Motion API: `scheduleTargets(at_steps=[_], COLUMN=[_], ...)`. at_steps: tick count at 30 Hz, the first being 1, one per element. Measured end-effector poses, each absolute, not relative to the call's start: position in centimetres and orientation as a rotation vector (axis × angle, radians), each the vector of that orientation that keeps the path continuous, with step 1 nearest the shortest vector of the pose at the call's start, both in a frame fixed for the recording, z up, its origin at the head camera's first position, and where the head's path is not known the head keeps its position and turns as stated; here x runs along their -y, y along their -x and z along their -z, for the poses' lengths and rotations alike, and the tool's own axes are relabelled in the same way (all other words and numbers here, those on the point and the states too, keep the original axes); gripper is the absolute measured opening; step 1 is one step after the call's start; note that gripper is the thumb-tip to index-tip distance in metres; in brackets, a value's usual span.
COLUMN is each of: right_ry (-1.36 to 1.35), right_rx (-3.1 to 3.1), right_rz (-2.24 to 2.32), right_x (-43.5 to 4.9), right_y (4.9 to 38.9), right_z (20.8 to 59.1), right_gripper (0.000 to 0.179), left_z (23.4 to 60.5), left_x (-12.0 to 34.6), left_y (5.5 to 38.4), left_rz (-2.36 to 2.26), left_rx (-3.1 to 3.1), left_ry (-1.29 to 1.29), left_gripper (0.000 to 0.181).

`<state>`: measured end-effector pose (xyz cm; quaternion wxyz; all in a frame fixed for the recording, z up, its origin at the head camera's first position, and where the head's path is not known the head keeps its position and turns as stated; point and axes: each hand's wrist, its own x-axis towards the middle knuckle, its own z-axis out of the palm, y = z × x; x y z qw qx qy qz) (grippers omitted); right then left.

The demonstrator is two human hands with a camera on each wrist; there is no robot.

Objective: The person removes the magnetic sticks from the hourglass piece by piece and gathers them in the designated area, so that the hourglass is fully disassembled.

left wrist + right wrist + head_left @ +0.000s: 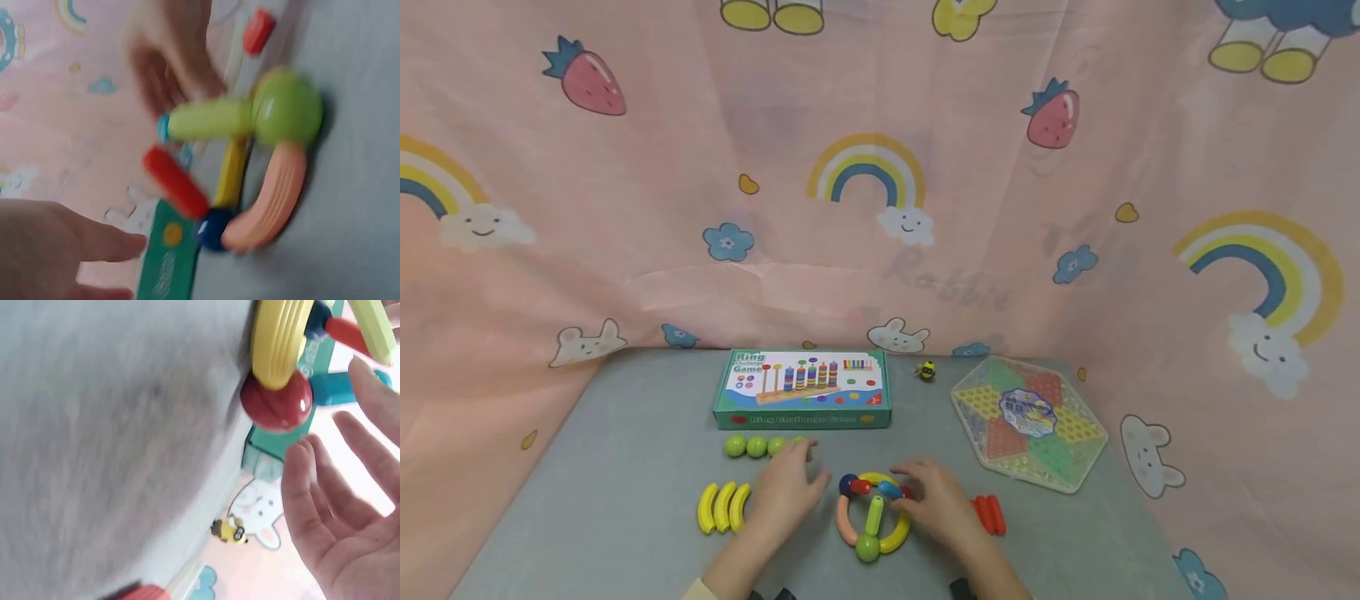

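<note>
A ring-shaped toy build stands on the table between my hands. Curved yellow sticks (895, 537) and a salmon curved stick (846, 521) join a green ball (867, 547), a dark blue ball (212, 230) and a red ball (277, 403). From the balls a light green stick (209, 119), a red stick (176, 181) and a blue stick (333, 389) rise at a slant. My left hand (788, 486) hovers left of the build, fingers apart and holding nothing. Close by the red ball, my right hand (936, 502) has its fingers spread, with no grip visible.
Green balls (757, 447) line up behind my left hand, and yellow curved sticks (722, 507) lie left of it. Red sticks (995, 515) lie beyond my right hand. Farther back are a game box (802, 421), a small bee figure (927, 370) and a hexagonal board (1030, 421).
</note>
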<state>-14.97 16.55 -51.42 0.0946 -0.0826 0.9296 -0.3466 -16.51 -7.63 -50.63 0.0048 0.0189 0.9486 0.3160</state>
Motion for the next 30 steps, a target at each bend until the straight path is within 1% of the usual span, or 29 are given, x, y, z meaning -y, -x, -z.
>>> scheduleTargets(at_steps=[6, 10, 19, 25, 30], right_ry=[0.259, 0.250, 0.200, 0.188, 0.078], right_rx=[-2.823, -2.837, -2.818, -2.794, -2.699], right_rz=[1.078, 1.089, 1.144, 1.264, 1.377], right_x=[-15.8, -15.6, -15.5, -15.9, -16.5], right_y=[14.6, 14.7, 14.8, 14.5, 14.1], right_z=[51.9, 52.2, 52.2, 52.3, 51.6], right_gripper=[0.028, 0.024, 0.025, 0.028, 0.032], left_z=[52.5, 53.6, 53.4, 53.7, 54.0], left_x=[6.0, 5.5, 5.0, 5.0, 5.0], left_y=[14.6, 14.0, 14.0, 14.1, 14.1], left_rz=[-1.012, -1.103, -1.142, -1.152, -1.156], left_rx=[-2.710, -2.690, -2.707, -2.681, -2.665], left_ry=[-0.027, -0.085, -0.102, -0.109, -0.111], left_gripper=[0.062, 0.059, 0.042, 0.037, 0.039])
